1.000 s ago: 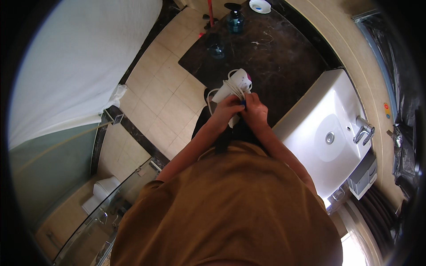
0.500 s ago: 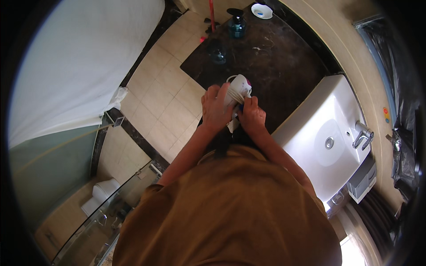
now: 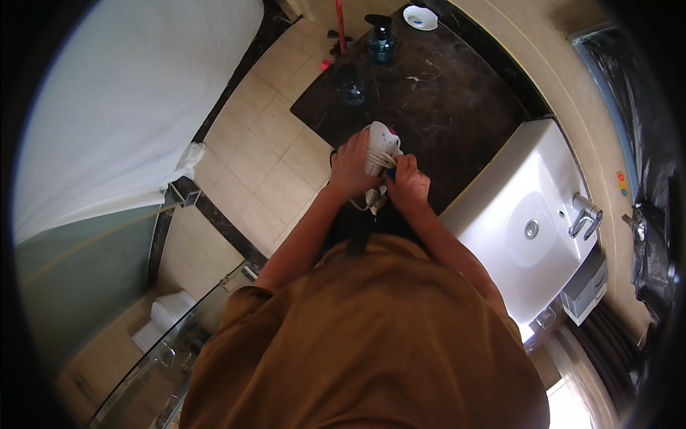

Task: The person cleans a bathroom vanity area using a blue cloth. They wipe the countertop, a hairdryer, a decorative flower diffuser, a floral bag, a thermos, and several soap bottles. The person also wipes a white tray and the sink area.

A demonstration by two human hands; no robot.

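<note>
Above the near edge of a dark counter I hold a white corded appliance [image 3: 379,136], shaped like a hair dryer, with small printed marks and a pink part at its far end. A pale cord [image 3: 379,158] is wound round its middle in several turns, and a loop hangs below. My left hand [image 3: 348,170] is wrapped round the appliance's left side. On the right, my right hand [image 3: 409,183] is closed at the cord, its fingers bunched beside a small dark blue piece [image 3: 391,173]. The fingertips of my right hand are partly hidden.
The dark marble counter [image 3: 457,107] carries a teal pump bottle [image 3: 381,46] and a white dish [image 3: 420,18]. A white sink [image 3: 493,243] with a chrome faucet [image 3: 586,217] lies right. White sheeting [image 3: 136,93] hangs left; a red pole [image 3: 341,25] stands beyond the counter.
The appliance has turned more upright and shifted slightly left. My left hand's fingers have closed in along its side, and a cord loop now shows below. My right hand has barely moved.
</note>
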